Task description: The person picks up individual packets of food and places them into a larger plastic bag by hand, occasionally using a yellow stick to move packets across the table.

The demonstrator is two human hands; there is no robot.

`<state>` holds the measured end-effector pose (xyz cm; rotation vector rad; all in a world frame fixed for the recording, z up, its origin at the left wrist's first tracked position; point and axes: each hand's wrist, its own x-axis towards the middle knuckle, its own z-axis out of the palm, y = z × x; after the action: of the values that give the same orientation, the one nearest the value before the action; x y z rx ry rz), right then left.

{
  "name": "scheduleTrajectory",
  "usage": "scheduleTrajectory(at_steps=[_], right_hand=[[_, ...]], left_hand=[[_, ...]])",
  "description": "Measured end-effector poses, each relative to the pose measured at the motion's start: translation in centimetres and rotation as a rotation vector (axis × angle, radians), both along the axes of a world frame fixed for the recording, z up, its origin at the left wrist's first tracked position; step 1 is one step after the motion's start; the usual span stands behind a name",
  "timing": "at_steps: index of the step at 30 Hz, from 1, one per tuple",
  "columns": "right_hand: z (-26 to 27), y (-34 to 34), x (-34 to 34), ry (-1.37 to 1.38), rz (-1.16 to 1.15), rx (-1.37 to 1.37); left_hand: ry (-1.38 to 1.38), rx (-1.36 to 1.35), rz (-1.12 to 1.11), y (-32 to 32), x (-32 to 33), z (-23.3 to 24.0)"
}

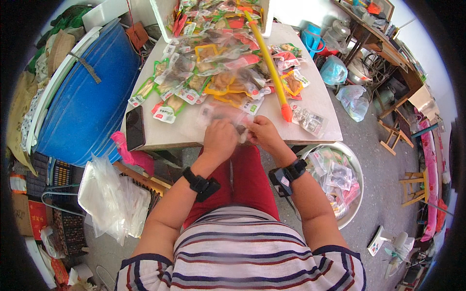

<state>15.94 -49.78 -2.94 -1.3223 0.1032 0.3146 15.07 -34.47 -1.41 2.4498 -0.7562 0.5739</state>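
Note:
My left hand [220, 136] and my right hand [265, 131] meet at the near edge of the white table [171, 135]. Between them they hold a clear plastic bag [214, 111] with small packets in it; its exact contents are blurred. Beyond the hands spreads a pile of small sealed food packets [218, 82], some edged in green, some in yellow. More packets fill a white foam box [268, 18] lying open towards me. A yellow tube with orange ends [269, 63] lies across the pile. At the right, a clear packet with printing [309, 120] rests near the table's edge.
A black smartphone [135, 128] lies at the table's left edge. Beside the table stand a large blue tub [87, 94] at left and a white basin [360, 182] of filled bags at right. Clear empty bags [109, 198] are stacked at lower left, near pink cloth [134, 156].

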Motion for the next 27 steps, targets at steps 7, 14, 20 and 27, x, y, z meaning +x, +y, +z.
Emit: scheduleTrajectory(at_steps=[7, 14, 20, 27], right_hand=[[0.6, 1.4, 0.9, -0.058, -0.077, -0.043], [2.1, -1.9, 4.1, -0.793, -0.405, -1.018], [1.5, -3.5, 8.0, -0.597, -0.316, -1.182], [0.5, -2.1, 7.9, -0.881, -0.474, -1.236]], left_hand=[[-0.106, -0.124, -0.050, 0.0, 0.6, -1.6], [-0.125, -0.105, -0.041, 0.4, 0.4, -2.9], [-0.079, -0.136, -0.046, -0.2, 0.4, -2.8], [-0.074, -0.159, -0.055, 0.0, 0.2, -2.8]])
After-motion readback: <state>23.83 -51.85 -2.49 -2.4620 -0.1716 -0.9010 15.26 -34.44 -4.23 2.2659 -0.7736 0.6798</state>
